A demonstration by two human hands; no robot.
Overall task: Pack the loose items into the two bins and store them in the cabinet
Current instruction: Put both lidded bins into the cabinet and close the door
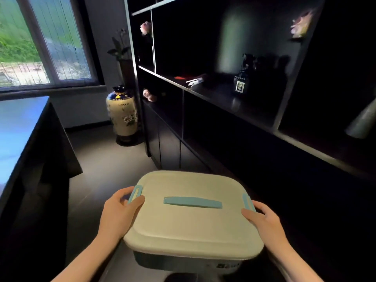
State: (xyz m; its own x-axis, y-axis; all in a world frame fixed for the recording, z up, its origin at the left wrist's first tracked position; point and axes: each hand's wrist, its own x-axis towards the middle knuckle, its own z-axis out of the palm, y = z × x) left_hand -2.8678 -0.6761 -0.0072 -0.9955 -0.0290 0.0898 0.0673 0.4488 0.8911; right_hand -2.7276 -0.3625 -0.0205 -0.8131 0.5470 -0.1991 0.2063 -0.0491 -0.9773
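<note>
Lower centre of frame: cream-lidded rectangular plastic bin with a grey-blue body [193, 218], carried in the air in front of the person, lid on. Light-blue flat handle [192, 202] lies folded across the lid's middle; light-blue side latches at the left end [135, 193] and right end [248, 202].

Left hand [120, 215] closed on the bin's left end, thumb over the lid edge just beside the latch, fingers wrapped below. Right hand [264, 220] closed on the right end in the same way. Both grips hold the bin; neither hand is free.

Right half of frame: black open-shelved cabinet [223, 110] with closed lower doors, very dark inside. A dark bottle with a pale label [242, 83] and some pale flat objects stand on the middle shelf (too dim to name further). Left of the cabinet, a cream floral floor vase [122, 115]. Dark surface [20, 127] along the left edge.

Judgement: packing for this bin looks done; the step in hand is storing. Rigid shell, smooth plastic, likely slippery at the lid rim. Contents unseen, so weight unknown; the two-handed hold suggests some load. The ends under the rim give the steadiest hold. The top handle would free a hand for a door, provided the latches are fully shut (cannot tell).
</note>
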